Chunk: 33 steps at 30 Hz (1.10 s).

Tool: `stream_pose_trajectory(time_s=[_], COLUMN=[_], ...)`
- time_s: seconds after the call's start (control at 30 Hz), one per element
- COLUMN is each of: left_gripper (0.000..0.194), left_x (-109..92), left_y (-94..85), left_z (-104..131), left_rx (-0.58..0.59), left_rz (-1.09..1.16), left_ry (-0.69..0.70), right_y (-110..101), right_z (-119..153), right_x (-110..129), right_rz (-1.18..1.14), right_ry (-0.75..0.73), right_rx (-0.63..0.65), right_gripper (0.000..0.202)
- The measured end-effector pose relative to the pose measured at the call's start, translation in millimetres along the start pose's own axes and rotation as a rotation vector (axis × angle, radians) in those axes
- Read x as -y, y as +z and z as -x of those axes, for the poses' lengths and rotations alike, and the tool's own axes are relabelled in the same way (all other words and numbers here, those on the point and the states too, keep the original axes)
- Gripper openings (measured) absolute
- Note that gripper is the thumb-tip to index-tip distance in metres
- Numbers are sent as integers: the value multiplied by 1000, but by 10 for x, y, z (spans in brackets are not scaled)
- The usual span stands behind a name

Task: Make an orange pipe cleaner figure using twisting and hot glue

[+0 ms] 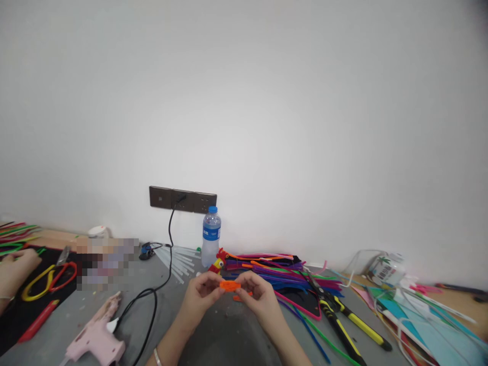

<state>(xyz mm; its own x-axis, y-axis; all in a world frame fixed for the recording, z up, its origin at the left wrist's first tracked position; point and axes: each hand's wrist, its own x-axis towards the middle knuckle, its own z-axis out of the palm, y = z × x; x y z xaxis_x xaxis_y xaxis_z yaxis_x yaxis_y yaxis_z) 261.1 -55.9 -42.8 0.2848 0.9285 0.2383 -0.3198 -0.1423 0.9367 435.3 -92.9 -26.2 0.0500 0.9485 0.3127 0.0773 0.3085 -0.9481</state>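
Note:
Between my two hands is a small orange fuzzy piece (pixel 230 286), which looks like bent pipe cleaner. My left hand (pixel 204 295) pinches its left end, and my right hand (pixel 255 294) pinches the right end. Another orange piece (pixel 242 296) lies just below, partly covered by the fingers of my right hand. Behind my hands a small red and yellow figure with a googly eye (pixel 218 263) stands in front of a water bottle (pixel 211 236). A pile of colourful pipe cleaners (pixel 274 272) lies behind my right hand.
A pink glue gun (pixel 99 335) and its black cord (pixel 154 315) lie on the left. Scissors (pixel 51 279) and another person's hand (pixel 19 274) are farther left. Yellow-black pliers (pixel 343 320) lie on the right, near coloured sheets (pixel 438 320). Glue sticks (pixel 173 259) lie near the wall.

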Motion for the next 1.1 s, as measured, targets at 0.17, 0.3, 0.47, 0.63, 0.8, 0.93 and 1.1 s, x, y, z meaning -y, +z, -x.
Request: stream_pose_trajectory(time_s=[0.17, 0.3, 0.47, 0.63, 0.8, 0.93, 1.1], left_gripper=[26, 29, 36, 33, 28, 27, 25], left_x=[-21, -31, 61, 86, 110, 123, 73], left_y=[-2, -9, -11, 28, 32, 38, 57], left_z=[-2, 1, -15, -31, -30, -25, -14], left_rx=[-25, -21, 34, 42, 54, 43, 28], left_rz=[-12, -22, 13, -8, 15, 43, 45], left_ry=[-24, -41, -32, -2, 1, -31, -29], right_y=[-5, 0, 37, 93, 126, 142, 156], right_z=[2, 4, 2, 8, 13, 9, 13], right_x=[-27, -45, -72, -84, -74, -61, -66], right_rz=[-40, -82, -130, -120, -142, -217, -234], right_ry=[3, 24, 50, 66, 87, 93, 95], right_rx=[18, 52, 70, 77, 75, 101, 77], right_gripper=[37, 38, 41, 43, 44, 43, 41])
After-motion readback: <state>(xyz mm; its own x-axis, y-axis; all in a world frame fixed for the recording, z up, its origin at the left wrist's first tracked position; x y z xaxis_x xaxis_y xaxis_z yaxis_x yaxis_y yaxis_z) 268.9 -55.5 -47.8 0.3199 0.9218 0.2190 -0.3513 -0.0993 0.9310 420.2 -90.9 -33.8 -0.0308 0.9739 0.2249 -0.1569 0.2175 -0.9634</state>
